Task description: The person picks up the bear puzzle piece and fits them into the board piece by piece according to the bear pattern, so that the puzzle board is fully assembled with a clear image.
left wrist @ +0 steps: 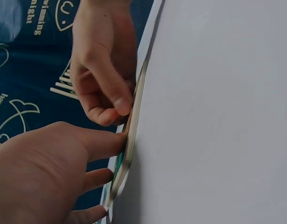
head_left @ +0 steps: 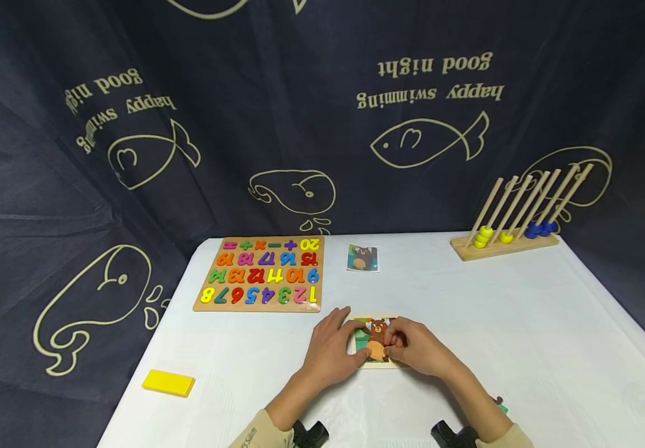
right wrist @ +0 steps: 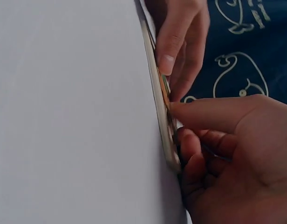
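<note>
A small wooden picture puzzle (head_left: 377, 339) with a brown bear lies on the white table in the head view. Its pale frame edge (left wrist: 134, 116) shows side-on in the left wrist view. My left hand (head_left: 330, 346) rests over its left side, thumb on the picture and fingers spread near the edge. At the right side, my right hand (head_left: 418, 348) has curled fingers, with thumb and forefinger pinching at a puzzle piece (right wrist: 172, 122). That hand hides most of the piece and the puzzle's right part.
Behind the puzzle lies a bear picture card (head_left: 362, 257). A number board (head_left: 261, 274) stands at back left, a pegged bead rack (head_left: 504, 239) at back right. A yellow block (head_left: 168, 382) lies at front left. By the right forearm is a partly hidden colourful piece (head_left: 500, 406).
</note>
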### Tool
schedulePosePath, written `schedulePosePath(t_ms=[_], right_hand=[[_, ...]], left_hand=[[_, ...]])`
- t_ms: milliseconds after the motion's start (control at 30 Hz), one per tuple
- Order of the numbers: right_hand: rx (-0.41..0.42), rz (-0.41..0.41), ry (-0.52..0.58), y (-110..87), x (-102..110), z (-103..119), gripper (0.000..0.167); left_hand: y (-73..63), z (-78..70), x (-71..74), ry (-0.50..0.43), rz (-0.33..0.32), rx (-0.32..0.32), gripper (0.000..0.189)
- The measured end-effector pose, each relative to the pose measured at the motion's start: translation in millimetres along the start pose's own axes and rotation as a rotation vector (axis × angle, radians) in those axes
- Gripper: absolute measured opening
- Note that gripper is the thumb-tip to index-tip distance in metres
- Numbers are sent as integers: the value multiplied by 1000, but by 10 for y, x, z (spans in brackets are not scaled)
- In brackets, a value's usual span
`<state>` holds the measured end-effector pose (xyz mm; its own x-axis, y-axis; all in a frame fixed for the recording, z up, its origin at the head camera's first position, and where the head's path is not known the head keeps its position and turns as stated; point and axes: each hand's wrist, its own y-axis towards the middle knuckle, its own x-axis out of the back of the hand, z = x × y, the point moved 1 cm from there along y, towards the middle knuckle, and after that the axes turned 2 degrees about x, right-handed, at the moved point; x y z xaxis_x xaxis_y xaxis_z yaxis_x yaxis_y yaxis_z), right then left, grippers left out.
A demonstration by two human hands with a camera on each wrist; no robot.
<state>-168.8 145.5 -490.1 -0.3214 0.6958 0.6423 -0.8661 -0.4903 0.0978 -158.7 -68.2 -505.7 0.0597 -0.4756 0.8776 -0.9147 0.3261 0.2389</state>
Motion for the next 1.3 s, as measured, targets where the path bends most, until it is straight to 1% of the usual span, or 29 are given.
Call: schedulePosePath(t_ms=[100, 167, 267, 400, 500, 667, 767, 867, 900, 1000, 1100, 1300], right_hand=[[-31, 1, 37, -6, 0, -16, 12], [-36, -6, 24, -4, -8, -10, 13], [-26, -21, -25, -2, -22, 13, 18], [-24, -30, -57, -8, -24, 25, 20], [-20, -30, -62, -11, -22, 23, 20], [-8, -30, -67, -19, -14, 26, 19], [8, -4, -44, -26, 15, 11, 15], [14, 47, 37, -33, 87, -31, 6], [7, 60, 72, -42, 123, -44, 7], [-34, 69, 146, -97, 253, -78, 17], [-79, 56, 133, -198, 386, -97, 23], [-118, 51, 43, -469, 606, -178, 26]], left_hand=[[-3, -6, -16, -23, 1, 20, 45], [-2, -9, -14, -25, 2, 25, 45], [2, -9, -16, -19, 3, 23, 45], [1, -10, -17, -16, 4, 16, 46], [-3, -3, -24, -18, 5, 6, 46], [-5, 17, -35, 10, 19, -5, 46], [-3, 10, -22, 21, 18, -3, 47], [-6, 9, -8, 24, 15, 0, 47], [-7, 9, -5, 24, 15, 0, 47], [-5, 5, -6, 39, 17, -11, 47], [-5, 0, -12, 42, 22, -11, 47], [-10, 9, -14, 43, 34, 0, 48]])
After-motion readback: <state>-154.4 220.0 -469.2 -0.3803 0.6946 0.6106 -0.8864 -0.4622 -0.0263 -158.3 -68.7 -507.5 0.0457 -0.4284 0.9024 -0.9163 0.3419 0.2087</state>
